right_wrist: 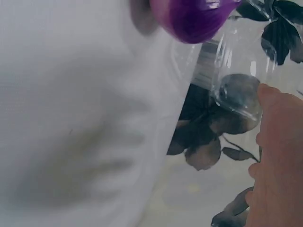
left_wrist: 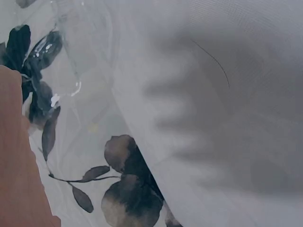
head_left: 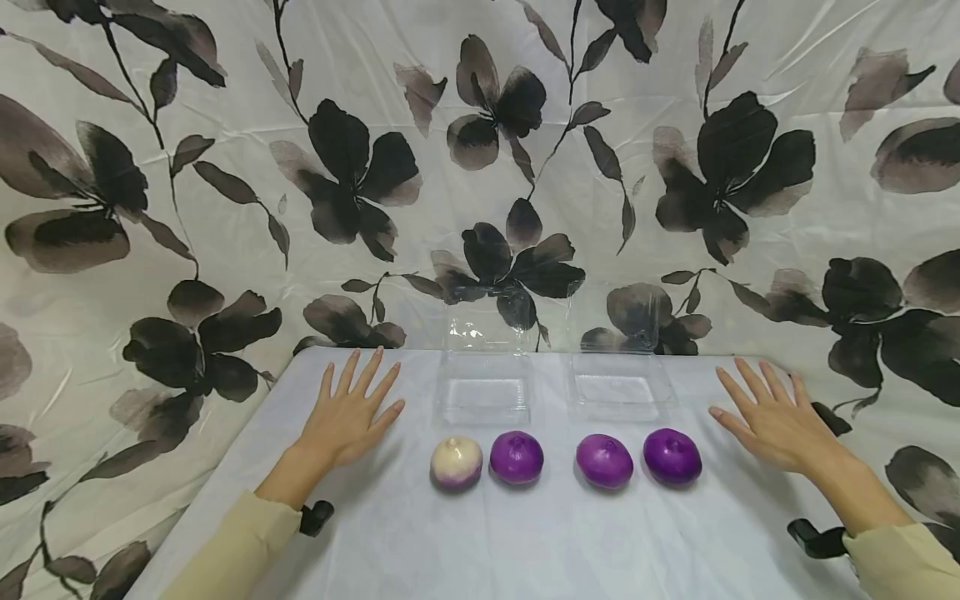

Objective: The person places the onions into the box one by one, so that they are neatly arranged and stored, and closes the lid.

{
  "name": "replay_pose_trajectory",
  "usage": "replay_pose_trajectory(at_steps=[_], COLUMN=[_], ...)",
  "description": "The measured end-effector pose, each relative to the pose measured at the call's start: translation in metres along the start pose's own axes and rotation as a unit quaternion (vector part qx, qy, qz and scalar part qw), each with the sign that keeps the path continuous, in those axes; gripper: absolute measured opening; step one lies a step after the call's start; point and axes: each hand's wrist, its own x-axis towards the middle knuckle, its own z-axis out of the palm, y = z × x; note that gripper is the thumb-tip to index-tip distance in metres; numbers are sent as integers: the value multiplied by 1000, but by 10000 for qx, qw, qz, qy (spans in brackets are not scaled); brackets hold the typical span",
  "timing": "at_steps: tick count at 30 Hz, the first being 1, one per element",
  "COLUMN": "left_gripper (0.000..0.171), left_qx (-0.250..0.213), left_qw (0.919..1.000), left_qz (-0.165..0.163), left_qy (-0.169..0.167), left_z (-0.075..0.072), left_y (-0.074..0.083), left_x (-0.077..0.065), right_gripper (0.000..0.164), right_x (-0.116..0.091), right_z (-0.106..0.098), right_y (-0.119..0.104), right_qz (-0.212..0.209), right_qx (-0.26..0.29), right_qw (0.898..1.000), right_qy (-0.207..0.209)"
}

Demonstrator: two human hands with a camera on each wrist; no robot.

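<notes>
My left hand hovers over the left of the table with its fingers spread straight, holding nothing. Over on the right, my right hand is spread the same way, also with nothing in it. Between the hands lies a row of glossy onions: a whitish one with a purple underside, a purple onion beside it, a lighter purple onion, and a dark purple onion nearest the right hand. The right wrist view shows one purple onion at its top edge.
Behind the onions, a clear plastic box and a second clear box stand with their lids raised. A white cloth covers the table. A floral sheet hangs behind the table's back edge.
</notes>
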Motion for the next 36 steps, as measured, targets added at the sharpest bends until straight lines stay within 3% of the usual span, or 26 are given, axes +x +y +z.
replay_pose_trajectory(at_steps=[8, 26, 36], left_gripper=[67, 69, 68], left_qx=[-124, -68, -151], left_qw=[9998, 9999, 9994], left_qz=[-35, 141, 196], left_qy=[-133, 71, 252], left_z=[-2, -10, -5], left_y=[2, 13, 13], left_x=[0, 1, -2], right_gripper=[73, 72, 71], right_x=[0, 1, 2], right_z=[-5, -17, -16], right_y=[-12, -44, -64], right_qz=[-202, -440, -647], right_qx=[-11, 201, 156], right_qw=[9994, 9982, 9970], right_qy=[264, 356, 392])
